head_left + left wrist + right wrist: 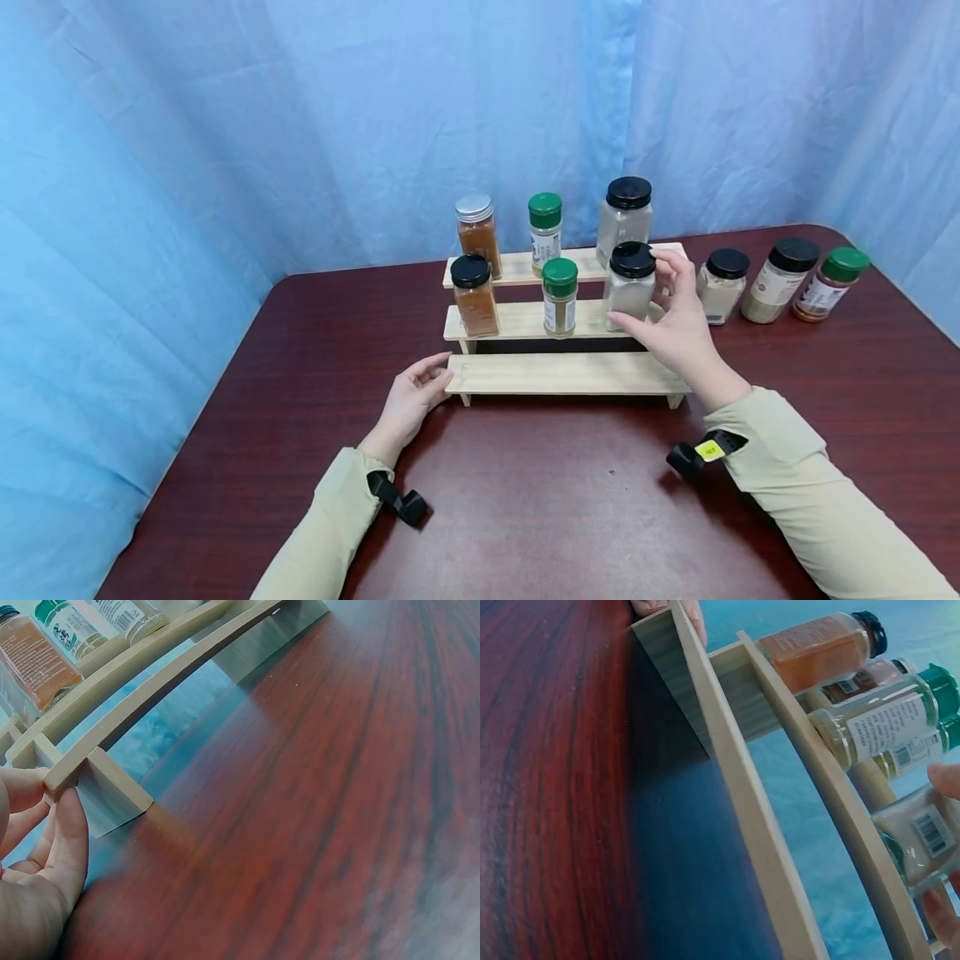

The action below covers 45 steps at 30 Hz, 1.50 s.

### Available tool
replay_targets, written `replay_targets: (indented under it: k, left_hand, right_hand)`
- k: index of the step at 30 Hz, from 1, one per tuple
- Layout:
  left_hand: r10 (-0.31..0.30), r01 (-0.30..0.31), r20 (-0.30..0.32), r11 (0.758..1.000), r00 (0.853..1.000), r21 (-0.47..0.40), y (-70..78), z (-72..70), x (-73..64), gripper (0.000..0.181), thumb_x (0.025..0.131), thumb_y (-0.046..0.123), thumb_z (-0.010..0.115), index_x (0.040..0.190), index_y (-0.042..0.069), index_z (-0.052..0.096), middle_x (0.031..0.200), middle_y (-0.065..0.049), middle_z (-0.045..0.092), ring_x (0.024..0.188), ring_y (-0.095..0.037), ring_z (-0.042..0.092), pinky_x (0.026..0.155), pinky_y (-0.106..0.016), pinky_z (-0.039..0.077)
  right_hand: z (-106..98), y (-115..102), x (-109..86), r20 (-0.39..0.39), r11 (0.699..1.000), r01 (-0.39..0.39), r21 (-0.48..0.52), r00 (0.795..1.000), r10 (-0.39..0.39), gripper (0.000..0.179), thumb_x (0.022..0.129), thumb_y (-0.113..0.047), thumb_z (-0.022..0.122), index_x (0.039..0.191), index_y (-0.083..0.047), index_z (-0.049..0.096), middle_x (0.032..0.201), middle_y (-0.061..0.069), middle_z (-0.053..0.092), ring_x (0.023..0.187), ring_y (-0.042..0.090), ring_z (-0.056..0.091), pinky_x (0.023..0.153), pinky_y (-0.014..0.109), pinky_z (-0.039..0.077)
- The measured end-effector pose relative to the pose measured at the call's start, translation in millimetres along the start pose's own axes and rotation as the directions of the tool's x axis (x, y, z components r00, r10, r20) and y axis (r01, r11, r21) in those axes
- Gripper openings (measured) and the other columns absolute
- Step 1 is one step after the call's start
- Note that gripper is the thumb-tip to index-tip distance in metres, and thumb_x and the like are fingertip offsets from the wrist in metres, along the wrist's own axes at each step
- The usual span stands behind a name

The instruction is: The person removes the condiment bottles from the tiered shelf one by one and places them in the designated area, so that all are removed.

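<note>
A three-tier wooden spice rack (562,375) stands on the table. My left hand (406,407) pinches the left end of its lowest shelf between thumb and fingers, as the left wrist view shows. At the right end of the middle shelf, my right hand (684,331) grips a black-lidded spice jar (628,293) with pale contents. A barcode label shows on that jar in the right wrist view. Sharing the middle shelf are a black-lidded jar of orange-brown spice (477,310) and a green-lidded jar (559,308).
On the top shelf are a silver-lidded jar (480,237), a green-lidded jar (545,233) and a black-lidded jar (624,221). Right of the rack, two black-lidded jars (722,292) (774,292) and a green-lidded jar (823,292) stand on the table. Blue curtains (375,125) hang behind.
</note>
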<state>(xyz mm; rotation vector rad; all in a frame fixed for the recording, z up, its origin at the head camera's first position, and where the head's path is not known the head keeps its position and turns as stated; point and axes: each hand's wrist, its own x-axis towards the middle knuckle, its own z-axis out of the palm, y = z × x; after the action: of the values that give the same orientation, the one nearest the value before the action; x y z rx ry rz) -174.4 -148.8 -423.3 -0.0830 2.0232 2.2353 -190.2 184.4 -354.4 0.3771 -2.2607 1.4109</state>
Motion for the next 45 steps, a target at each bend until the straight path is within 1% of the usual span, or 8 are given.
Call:
replay_targets:
  k: [5, 7, 24, 27, 33, 35, 42, 45]
  left_hand:
    - [-0.004, 0.004, 0.001, 1.0, 1.0, 0.004, -0.2, 0.0, 0.0, 0.041, 0.092, -0.005, 0.052, 0.133, -0.009, 0.047, 0.083, 0.004, 0.054, 0.071, -0.002, 0.057, 0.068, -0.016, 0.051]
    - [-0.004, 0.004, 0.001, 1.0, 1.0, 0.005, -0.1, 0.2, 0.0, 0.041, 0.092, -0.005, 0.052, 0.133, -0.009, 0.047, 0.083, 0.004, 0.054, 0.071, -0.002, 0.057, 0.068, -0.016, 0.051]
    - [0.008, -0.008, 0.004, 1.0, 1.0, 0.016, -0.2, 0.8, 1.4, 0.041, 0.093, -0.005, 0.052, 0.133, -0.009, 0.047, 0.083, 0.004, 0.054, 0.072, -0.002, 0.058, 0.069, -0.017, 0.051]
    - [0.004, -0.004, 0.001, 1.0, 1.0, 0.018, -0.1, 1.2, 1.0, 0.04, 0.093, -0.005, 0.052, 0.133, -0.009, 0.047, 0.083, 0.004, 0.054, 0.072, -0.002, 0.058, 0.068, -0.016, 0.051]
    - [0.0, 0.0, -0.005, 1.0, 1.0, 0.019, 0.2, 1.5, 0.4, 0.04, 0.093, -0.005, 0.052, 0.132, -0.008, 0.048, 0.083, 0.004, 0.054, 0.072, -0.002, 0.057, 0.068, -0.016, 0.051]
    - [0.001, -0.001, -0.006, 1.0, 1.0, 0.019, 0.2, 1.4, 0.4, 0.04, 0.093, -0.005, 0.052, 0.132, -0.008, 0.048, 0.083, 0.004, 0.053, 0.072, -0.002, 0.057, 0.068, -0.016, 0.051]
    - [0.001, 0.0, -0.011, 1.0, 1.0, 0.023, -0.1, 0.8, 0.2, 0.04, 0.093, -0.005, 0.052, 0.132, -0.008, 0.048, 0.083, 0.004, 0.053, 0.071, -0.002, 0.057, 0.067, -0.016, 0.051]
    - [0.003, -0.003, -0.009, 1.0, 1.0, 0.027, -0.1, 0.6, 0.1, 0.04, 0.093, -0.005, 0.052, 0.132, -0.008, 0.048, 0.083, 0.004, 0.053, 0.071, -0.002, 0.057, 0.066, -0.016, 0.05]
  right_hand:
    - [4.8, 0.8, -0.3, -0.034, 1.0, 0.002, -0.008, 0.999, -0.002, 0.084, 0.075, 0.006, 0.074, 0.141, -0.01, 0.024, 0.128, 0.016, 0.048, 0.114, 0.007, 0.045, 0.094, 0.05, 0.042]
    - [5.8, 0.3, -0.3, -0.044, 1.0, 0.003, -0.009, 0.999, -0.003, 0.084, 0.074, 0.007, 0.074, 0.141, -0.01, 0.024, 0.128, 0.018, 0.048, 0.115, 0.012, 0.046, 0.093, 0.053, 0.042]
    - [6.8, -3.2, -1.2, -0.067, 1.0, 0.019, -0.005, 0.998, -0.02, 0.081, 0.074, 0.007, 0.073, 0.139, -0.008, 0.027, 0.125, 0.022, 0.048, 0.116, 0.033, 0.046, 0.092, 0.06, 0.04]
    - [6.3, -3.4, -1.6, -0.073, 1.0, 0.018, -0.007, 0.997, -0.018, 0.081, 0.073, 0.007, 0.074, 0.139, -0.008, 0.028, 0.125, 0.02, 0.049, 0.116, 0.029, 0.047, 0.092, 0.059, 0.042]
    - [3.7, -5.4, -3.8, -0.067, 1.0, 0.028, 0.004, 0.997, -0.028, 0.081, 0.072, 0.008, 0.075, 0.138, -0.009, 0.031, 0.133, 0.015, 0.047, 0.114, 0.005, 0.045, 0.091, 0.055, 0.043]
    - [2.0, -5.9, -4.8, -0.065, 1.0, 0.031, 0.001, 0.997, -0.031, 0.082, 0.072, 0.008, 0.076, 0.139, -0.009, 0.032, 0.136, 0.014, 0.045, 0.113, -0.001, 0.043, 0.091, 0.051, 0.044]
    - [-5.3, -9.5, -8.5, -0.072, 0.998, 0.048, -0.039, 0.996, -0.051, 0.081, 0.072, 0.007, 0.076, 0.138, -0.008, 0.033, 0.132, 0.013, 0.048, 0.11, -0.009, 0.041, 0.085, 0.014, 0.039]
    - [-8.4, -8.3, -11.5, -0.085, 0.997, 0.072, -0.041, 0.994, -0.076, 0.082, 0.07, 0.011, 0.075, 0.138, -0.006, 0.033, 0.128, 0.002, 0.049, 0.109, -0.008, 0.042, 0.084, 0.012, 0.038]
